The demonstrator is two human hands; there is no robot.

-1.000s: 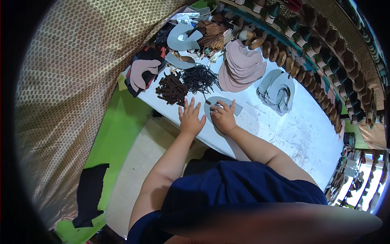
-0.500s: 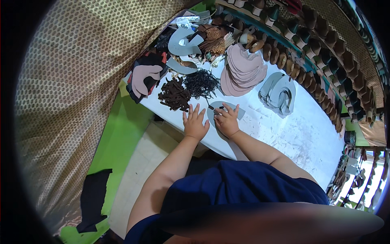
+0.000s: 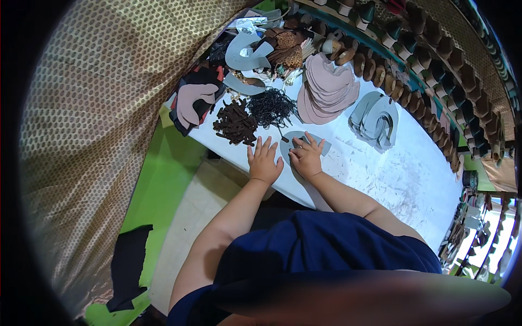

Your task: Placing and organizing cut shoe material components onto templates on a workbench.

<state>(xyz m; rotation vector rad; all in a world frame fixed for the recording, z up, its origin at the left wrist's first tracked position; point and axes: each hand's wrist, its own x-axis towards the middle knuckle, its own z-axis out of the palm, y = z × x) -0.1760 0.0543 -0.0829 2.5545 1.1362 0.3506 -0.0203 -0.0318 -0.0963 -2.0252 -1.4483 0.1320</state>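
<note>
My left hand (image 3: pixel 265 163) lies near the table's front edge with its fingers spread, holding nothing. Just beyond its fingertips is a pile of short dark brown strips (image 3: pixel 235 122). My right hand (image 3: pixel 308 158) rests with fingers apart over a grey curved cut-out piece (image 3: pixel 294 139), covering part of it. Small dark bits show by its fingers, too small to make out. Behind the grey piece sits a heap of thin black cords or straps (image 3: pixel 273 106), with one end trailing toward my hands.
Pink curved cut-outs (image 3: pixel 326 89) and grey ones (image 3: pixel 375 119) are stacked on the white table (image 3: pixel 391 179). Scraps and a leopard-print bundle (image 3: pixel 291 53) crowd the far left. Rows of shoe-shaped forms (image 3: pixel 413 57) line the far side. A patterned gold curtain (image 3: pixel 103 119) hangs at left.
The view has shifted slightly. My right hand's fingers have moved a little on the grey piece, while my left hand stays nearly in place with its fingers spread.
</note>
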